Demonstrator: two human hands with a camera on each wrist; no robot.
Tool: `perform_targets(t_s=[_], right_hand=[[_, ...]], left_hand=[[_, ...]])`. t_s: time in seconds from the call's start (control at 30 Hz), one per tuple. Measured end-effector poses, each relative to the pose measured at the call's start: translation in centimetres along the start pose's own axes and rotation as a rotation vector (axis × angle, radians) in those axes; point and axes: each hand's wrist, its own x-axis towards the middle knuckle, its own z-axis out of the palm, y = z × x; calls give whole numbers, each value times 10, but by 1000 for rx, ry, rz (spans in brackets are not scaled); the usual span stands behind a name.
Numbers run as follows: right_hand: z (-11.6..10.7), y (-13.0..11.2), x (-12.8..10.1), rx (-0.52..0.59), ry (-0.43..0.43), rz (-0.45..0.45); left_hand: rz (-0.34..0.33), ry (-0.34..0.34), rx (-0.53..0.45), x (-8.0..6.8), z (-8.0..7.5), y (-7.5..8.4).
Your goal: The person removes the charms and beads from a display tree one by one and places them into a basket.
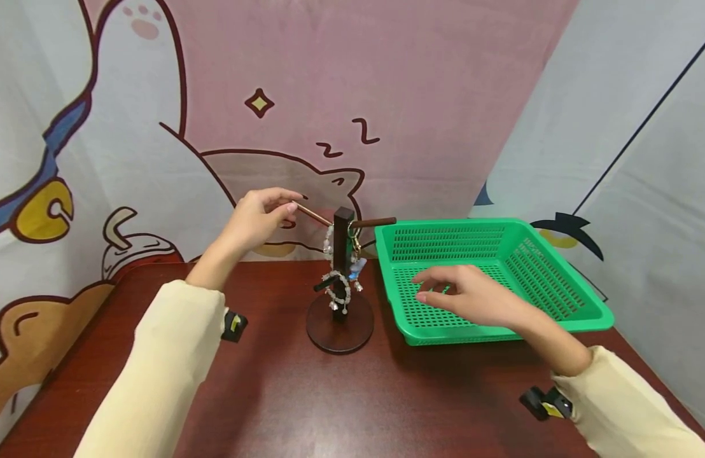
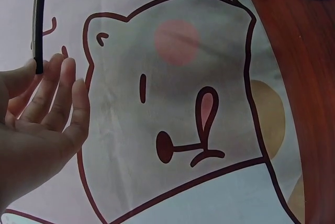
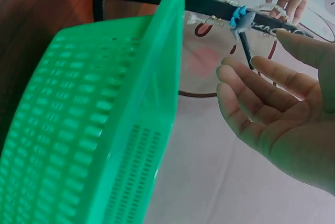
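Observation:
A dark wooden jewelry stand (image 1: 340, 238) stands upright on a round base (image 1: 340, 342). My left hand (image 1: 259, 215) pinches the outer end of its upper left peg (image 1: 314, 214) between thumb and fingers; the left wrist view shows the thumb at the peg's tip (image 2: 38, 51). A pale beaded bracelet (image 1: 328, 242) hangs at that peg's inner end. Another beaded bracelet (image 1: 347, 298) loops over the lower front peg. From the upper right peg (image 1: 375, 222) hangs a keychain with a blue charm (image 1: 357, 270). My right hand (image 1: 467, 296) holds nothing, fingers loosely bent, above the green basket.
The green plastic basket (image 1: 461, 337) with perforated walls sits to the right of the stand, close to it. Both stand on a reddish-brown table (image 1: 307, 407). A printed cloth (image 1: 432, 95) with cartoon animals hangs behind the table.

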Motion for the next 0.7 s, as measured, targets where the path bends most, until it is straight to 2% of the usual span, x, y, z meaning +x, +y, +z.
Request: perform_targets(t_s=[0.3,0.5,0.7], right_hand=[[9,-24,21,50,-24,-20],[25,-36,36,109,-23,-48],[46,-38,49,186,-16,0]], left_hand=[[-31,-7,-84,3,-2,1],[-38,-12,-125,4,-1,1],[-19,-15,-120,3,-2,1]])
